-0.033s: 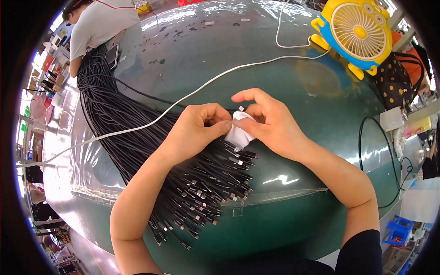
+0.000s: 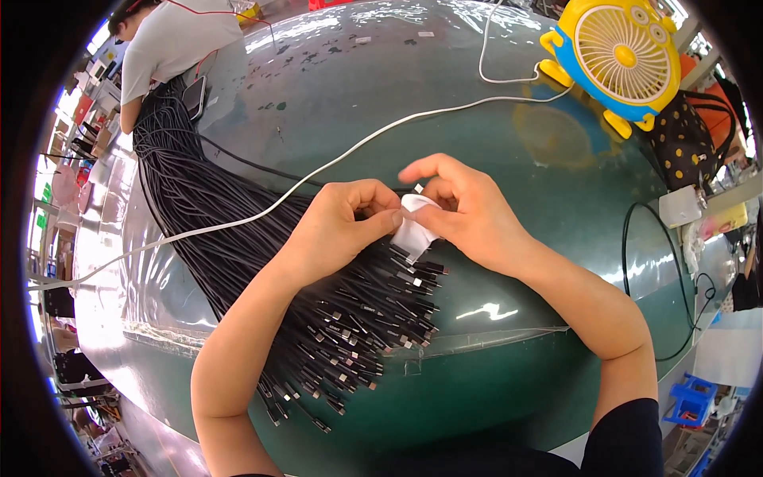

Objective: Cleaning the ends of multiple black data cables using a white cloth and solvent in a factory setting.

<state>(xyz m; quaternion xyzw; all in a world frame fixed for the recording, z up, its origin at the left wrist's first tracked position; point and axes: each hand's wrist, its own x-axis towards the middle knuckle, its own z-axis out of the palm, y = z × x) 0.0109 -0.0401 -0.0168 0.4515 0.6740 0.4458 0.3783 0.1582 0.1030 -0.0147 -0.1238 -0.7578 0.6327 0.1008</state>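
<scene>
The right hand [image 2: 470, 211] pinches the white cloth [image 2: 413, 238], shifted slightly, beside the closed left hand [image 2: 338, 226].

Glossy green table [image 2: 493, 389], blue stool [image 2: 690, 397]

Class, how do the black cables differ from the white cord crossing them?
The black cables form a thick bundle; the white cord is one strand. The black cables show many metal plugs; the white cord shows none clearly. Both curve across the table.
</scene>
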